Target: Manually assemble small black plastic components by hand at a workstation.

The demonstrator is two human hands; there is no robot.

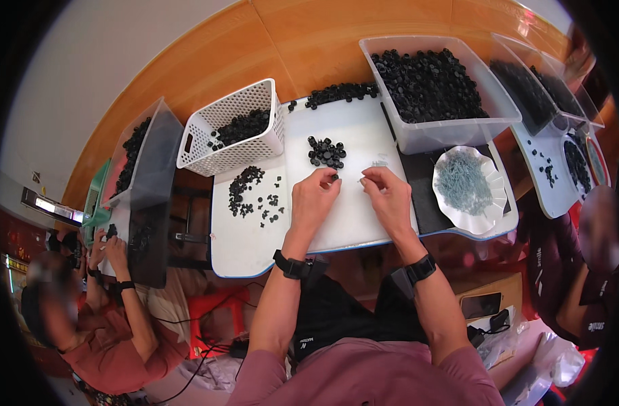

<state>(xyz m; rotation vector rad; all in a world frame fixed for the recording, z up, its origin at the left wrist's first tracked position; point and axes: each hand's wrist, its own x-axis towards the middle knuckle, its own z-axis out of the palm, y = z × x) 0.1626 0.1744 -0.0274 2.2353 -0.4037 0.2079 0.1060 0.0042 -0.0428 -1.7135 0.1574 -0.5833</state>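
Over the white tabletop (353,227), my left hand (314,199) pinches a small round black plastic part (335,177) between thumb and fingertips. Across from it, my right hand (390,199) has thumb and forefinger pressed together; a tiny pale tip shows there, too small to name. The two hands are apart. Just beyond my left fingers lies a small heap of round black parts (326,153). A few thin grey pieces (379,161) rest beyond my right hand. Loose smaller black pieces (245,193) are scattered to the left.
A white perforated basket (235,150) and a clear bin (451,125) hold black parts. A scalloped white plate (495,203) carries thin grey-blue pieces. More black parts (343,93) line the far edge. People sit at both sides; the left person's hands (113,250) handle something black.
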